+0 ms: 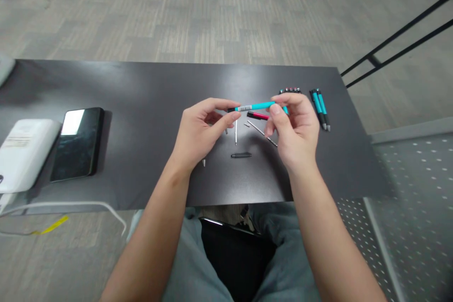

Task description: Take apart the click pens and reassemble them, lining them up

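A turquoise pen barrel (260,106) with a barcode label and a black end is held level above the desk. My left hand (208,122) pinches its black end between thumb and fingers. My right hand (295,125) grips the opposite end with thumb and index finger. Beneath lie a red and black pen piece (258,116), a thin metal refill (236,133) and a second, slanted refill (261,132) partly covered by my right hand. Nearer me are a black grip piece (241,155) and a small metal tip (204,163). A tiny metal part (247,125) lies between the refills.
Two turquoise and black pens (320,109) lie at the desk's right side, beside a row of several pens (290,90) partly behind my right hand. At the left are a black phone-like device (78,144), a white box-shaped device (26,153) and a white cable (71,204).
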### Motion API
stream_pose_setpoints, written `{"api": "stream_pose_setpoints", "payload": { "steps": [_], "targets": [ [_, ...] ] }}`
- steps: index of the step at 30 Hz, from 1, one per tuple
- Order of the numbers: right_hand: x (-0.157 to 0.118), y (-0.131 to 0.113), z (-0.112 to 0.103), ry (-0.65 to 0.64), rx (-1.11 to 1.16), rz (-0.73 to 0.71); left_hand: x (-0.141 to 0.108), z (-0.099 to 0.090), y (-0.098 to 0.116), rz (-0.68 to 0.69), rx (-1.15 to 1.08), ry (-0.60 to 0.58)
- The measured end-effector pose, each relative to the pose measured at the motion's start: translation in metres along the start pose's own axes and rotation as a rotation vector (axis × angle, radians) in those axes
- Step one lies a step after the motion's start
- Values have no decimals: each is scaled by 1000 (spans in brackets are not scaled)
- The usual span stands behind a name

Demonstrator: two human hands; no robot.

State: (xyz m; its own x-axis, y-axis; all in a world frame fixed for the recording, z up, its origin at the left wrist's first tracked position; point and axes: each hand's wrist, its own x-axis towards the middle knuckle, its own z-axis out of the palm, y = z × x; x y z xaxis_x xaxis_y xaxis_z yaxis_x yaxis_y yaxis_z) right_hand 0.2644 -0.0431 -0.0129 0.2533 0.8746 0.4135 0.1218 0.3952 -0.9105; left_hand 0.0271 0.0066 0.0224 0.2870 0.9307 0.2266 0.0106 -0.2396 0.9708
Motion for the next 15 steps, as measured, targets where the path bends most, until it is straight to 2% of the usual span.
{"api": "stream_pose_setpoints", "payload": {
  "steps": [5,9,11,13,15],
  "targets": [
    [-3,6,-5,-124,-26,-52,-2,8,-1,52,27,-97],
    [-3,-14,2,-151,-50,-98,-1,8,-1,123,95,-135],
    [-2,-31,5,-231,-88,-217,0,6,0,149,150,-142],
    [-1,-47,8,-311,-120,-407,0,3,1,183,182,-163],
    [-2,-59,8,-336,-159,-501,0,1,3,243,182,-174]
  ]
}}
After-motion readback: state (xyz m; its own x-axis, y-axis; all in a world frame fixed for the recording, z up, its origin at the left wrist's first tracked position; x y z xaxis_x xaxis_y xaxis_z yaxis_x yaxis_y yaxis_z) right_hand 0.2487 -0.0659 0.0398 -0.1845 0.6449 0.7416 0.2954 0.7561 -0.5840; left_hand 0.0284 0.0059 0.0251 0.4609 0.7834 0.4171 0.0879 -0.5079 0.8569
